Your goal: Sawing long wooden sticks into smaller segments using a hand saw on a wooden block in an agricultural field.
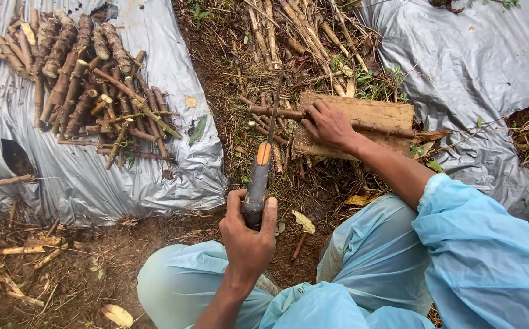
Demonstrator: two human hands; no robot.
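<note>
The stick [337, 123] I am working on lies across the wooden board [386, 113] on the ground in front of me, running from left to right; my right hand [328, 125] is closed over it near its left end, fingers wrapped round and pressing it down onto the board; it looks stiff and woody, knobbly along its length, light enough for one hand, and I judge it would roll if not pinned, so the best hold is just beside the place to be cut, well clear of the blade. My left hand [247, 234] is nearer to me, fist shut tight round the dark handle of the knife [263, 164]; the blade points away from me, its tip reaching up toward the left end of the stick; the handle has an orange band where the blade begins; I cannot tell whether the edge touches the stick.

Beside the board on the left lie a few short cut pieces [267, 125] on the bare soil; beyond it, far from me, is a loose heap of long pale stalks [289, 30]. To the far left a pile of cut sticks [88, 85] rests on a grey plastic sheet [94, 183]; another grey sheet [478, 67] covers the ground on the right. My knees in pale blue trousers [362, 256] are near, either side of my left arm.
</note>
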